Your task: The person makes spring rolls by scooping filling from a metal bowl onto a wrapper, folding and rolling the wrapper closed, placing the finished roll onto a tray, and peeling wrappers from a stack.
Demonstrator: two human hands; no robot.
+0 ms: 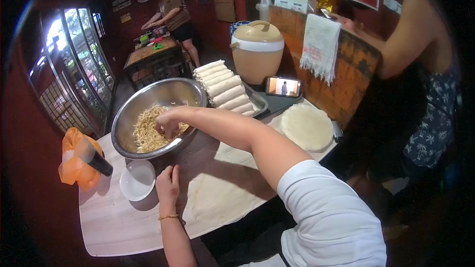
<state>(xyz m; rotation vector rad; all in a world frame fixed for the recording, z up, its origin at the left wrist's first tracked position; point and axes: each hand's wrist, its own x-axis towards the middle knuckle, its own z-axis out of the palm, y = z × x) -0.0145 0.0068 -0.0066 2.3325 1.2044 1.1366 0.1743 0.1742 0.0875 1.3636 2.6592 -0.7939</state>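
My right hand [169, 121] reaches into a large metal bowl [123, 141], its fingers curled down into the bean sprout filling [148, 127]. What the fingertips grip is partly hidden in the sprouts. On the table beside the bowl's lower edge rests my left hand [168, 183], fingers together, beside a small white dish [137, 180]. Just right of it, a thin round wrapper [220, 198] lies flat on the table. Rolled white pieces [222, 86] are stacked on a metal tray [261, 103] behind the bowl. A stack of round wrappers [307, 127] sits at the right.
An orange plastic bag [81, 160] and a dark cup [100, 164] stand at the left. Behind are a beige cooler [257, 57], a propped phone [283, 87] and a wooden partition [341, 59] with a towel [320, 44]. One person stands right, others farther back.
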